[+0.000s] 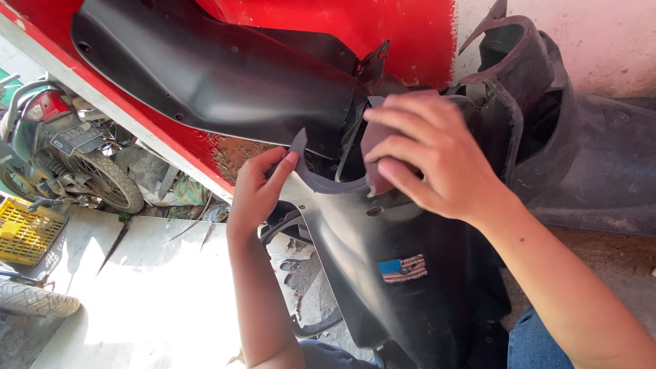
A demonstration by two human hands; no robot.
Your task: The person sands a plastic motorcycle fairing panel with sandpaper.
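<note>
— Red-painted wall (403,27) is filling the top of the frame, with a white wall at the upper right. What is sitting in front of it?

— A black plastic scooter body panel (383,273) is running from the centre down to the lower middle of the frame. It is looking matte and dusty, curving into a rim near the middle, and a small striped flag sticker (402,268) is showing on its lower face. Another long black panel (219,75) is leaning across the upper left.

— What are the hands doing?

— The left hand (258,188) is reaching up from the bottom, closing thumb and fingers on the panel's pointed upper edge. The right hand (437,157) is coming in from the lower right, fingers spread flat and pressing a dull reddish-brown piece, perhaps sandpaper (377,147), against the panel's rim.

— Anything else around?

— A motorbike (68,150) is standing at the left edge, a yellow crate (24,229) below it, and a tyre (34,301) is lying at the lower left.
</note>
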